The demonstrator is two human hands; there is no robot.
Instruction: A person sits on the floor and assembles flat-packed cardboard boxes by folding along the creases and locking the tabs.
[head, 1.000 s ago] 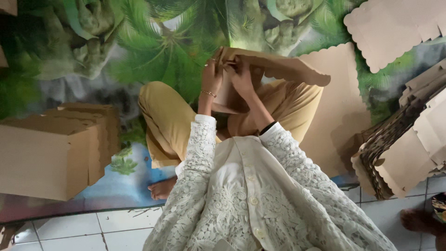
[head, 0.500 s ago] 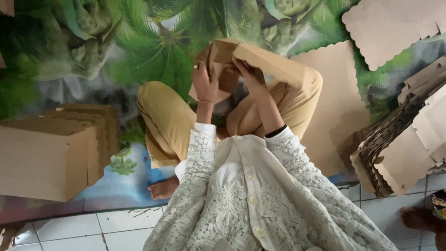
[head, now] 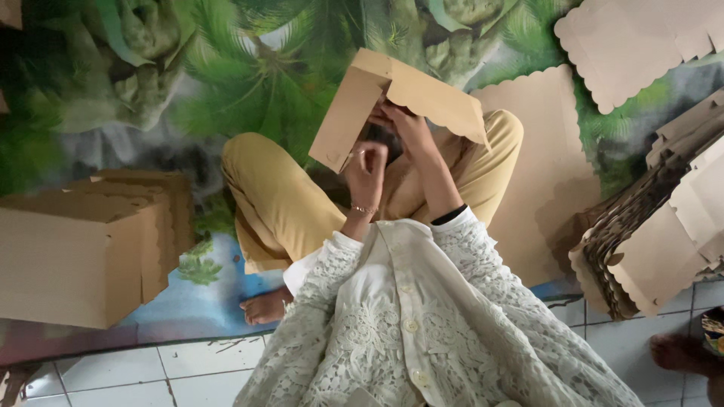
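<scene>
While we sit cross-legged on the printed mat (head: pixel 226 90), we hold a half-folded brown cardboard box (head: pixel 392 98) up over our lap near the upper centre of the frame, probably so its panels can swing freely. Our left hand (head: pixel 367 169) sits under the box's lower edge at the centre, fingers curled and close together; whether they actually pinch the card we cannot tell. Our right hand (head: pixel 407 128) reaches up inside the fold, fingers pressed against the inner face, partly hidden by the overhanging panel, as if propping that panel from within.

At the left edge, finished boxes (head: pixel 83 249) stand side by side on the mat. Flat scalloped blanks (head: pixel 626 45) lie in the upper right, another large blank (head: pixel 535 151) rests just beside our right knee, and a thick stack of blanks (head: pixel 648 241) leans at the right edge, all near us. White floor tiles (head: pixel 173 369) run along the bottom.
</scene>
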